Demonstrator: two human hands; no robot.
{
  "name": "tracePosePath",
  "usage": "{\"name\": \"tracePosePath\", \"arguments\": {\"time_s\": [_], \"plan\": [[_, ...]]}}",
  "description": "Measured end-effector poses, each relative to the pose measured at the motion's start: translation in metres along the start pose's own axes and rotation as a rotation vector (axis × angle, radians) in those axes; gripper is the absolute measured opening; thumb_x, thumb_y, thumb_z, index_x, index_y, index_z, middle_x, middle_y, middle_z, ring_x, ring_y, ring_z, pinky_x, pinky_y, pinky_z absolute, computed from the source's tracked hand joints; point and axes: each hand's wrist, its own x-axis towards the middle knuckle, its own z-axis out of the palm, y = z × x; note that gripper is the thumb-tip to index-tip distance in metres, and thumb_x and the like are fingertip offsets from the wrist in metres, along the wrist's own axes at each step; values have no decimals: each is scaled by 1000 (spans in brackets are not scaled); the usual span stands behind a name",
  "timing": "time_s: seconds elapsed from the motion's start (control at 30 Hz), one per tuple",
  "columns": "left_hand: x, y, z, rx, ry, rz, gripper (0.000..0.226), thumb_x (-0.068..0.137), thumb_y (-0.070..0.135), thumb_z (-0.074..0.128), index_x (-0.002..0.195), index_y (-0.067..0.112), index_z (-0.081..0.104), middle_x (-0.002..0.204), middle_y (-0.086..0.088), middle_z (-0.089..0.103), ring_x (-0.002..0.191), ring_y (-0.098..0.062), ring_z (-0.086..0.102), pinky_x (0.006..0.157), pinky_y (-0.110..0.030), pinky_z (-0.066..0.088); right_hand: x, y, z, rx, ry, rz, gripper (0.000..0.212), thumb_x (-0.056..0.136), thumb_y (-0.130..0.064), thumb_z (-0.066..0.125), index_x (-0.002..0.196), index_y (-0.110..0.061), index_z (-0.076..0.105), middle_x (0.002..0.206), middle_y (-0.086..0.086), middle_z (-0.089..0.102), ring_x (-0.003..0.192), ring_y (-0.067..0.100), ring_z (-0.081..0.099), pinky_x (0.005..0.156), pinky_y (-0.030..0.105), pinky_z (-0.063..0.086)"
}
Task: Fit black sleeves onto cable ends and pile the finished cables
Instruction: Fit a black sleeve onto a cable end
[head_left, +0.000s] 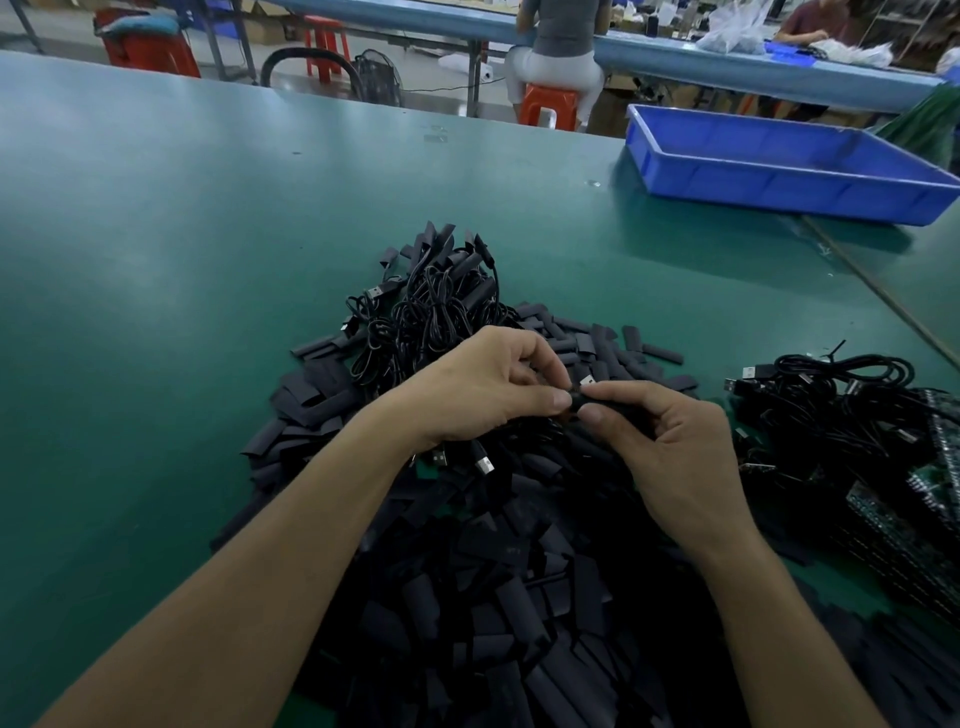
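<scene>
A big heap of loose black sleeves (498, 597) covers the green table in front of me. Behind it lies a pile of coiled black cables with sleeves on their ends (441, 296). My left hand (483, 389) and my right hand (670, 441) meet above the heap. Between their thumbs and fingers they pinch one black sleeve (602, 400), with a cable's metal plug (586, 381) showing just above it. Two more silver plugs (483, 462) hang below my left wrist. A bundle of bare black cables (831, 395) lies to the right.
A blue plastic tray (779, 166) stands at the back right of the green table (156, 260). Dark circuit boards (930, 499) lie at the right edge. Beyond the table a person sits on an orange stool (550, 104) at another bench.
</scene>
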Motion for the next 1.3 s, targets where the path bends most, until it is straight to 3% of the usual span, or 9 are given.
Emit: {"name": "tracePosePath", "arguments": {"time_s": [0.13,0.33,0.43,0.57,0.7,1.0,1.3], "plan": [[1,2,1,133,90,19,21,78,24,86,93,18,72,85,-1,75,81,-18,72,83,-38,60,0,1,-1,-6,60,9,20,84,-18,77,94,-36,74,86,-18,75,81,2,71,75,15,53],[0,7,3,278,106,68,8,85,23,80,90,18,75,80,5,74,77,-10,70,76,-31,59,0,-1,0,-28,82,-17,21,86,-16,76,91,-36,73,81,-18,74,73,3,70,70,15,52],[-1,9,3,318,104,72,5,88,23,76,91,18,76,80,3,74,79,-16,69,77,-35,57,1,1,-1,-45,74,-20,23,85,-17,76,92,-39,72,84,-18,75,77,3,71,73,18,54],[-1,8,3,356,99,73,7,91,22,72,95,19,77,82,2,73,79,-17,69,74,-33,56,0,-1,1,-71,37,-47,29,82,-22,78,98,-45,70,96,-26,72,88,-3,70,79,10,51],[1,6,4,323,119,76,8,90,20,74,95,19,79,80,5,73,73,-8,64,68,-19,49,-1,-1,2,-106,56,-90,28,82,-24,76,100,-44,69,102,-31,69,91,-6,68,80,6,47],[3,1,7,161,141,74,20,83,10,80,100,19,75,79,2,77,80,-12,74,88,-40,59,1,3,2,-86,90,-60,22,87,-20,74,91,-42,70,79,-21,72,72,4,69,67,15,51],[4,0,8,165,120,97,15,83,1,78,92,13,77,84,-4,78,82,-16,75,86,-37,60,0,2,1,-110,49,-123,36,82,-15,79,99,-45,69,101,-28,71,91,-4,69,80,8,49]]}}
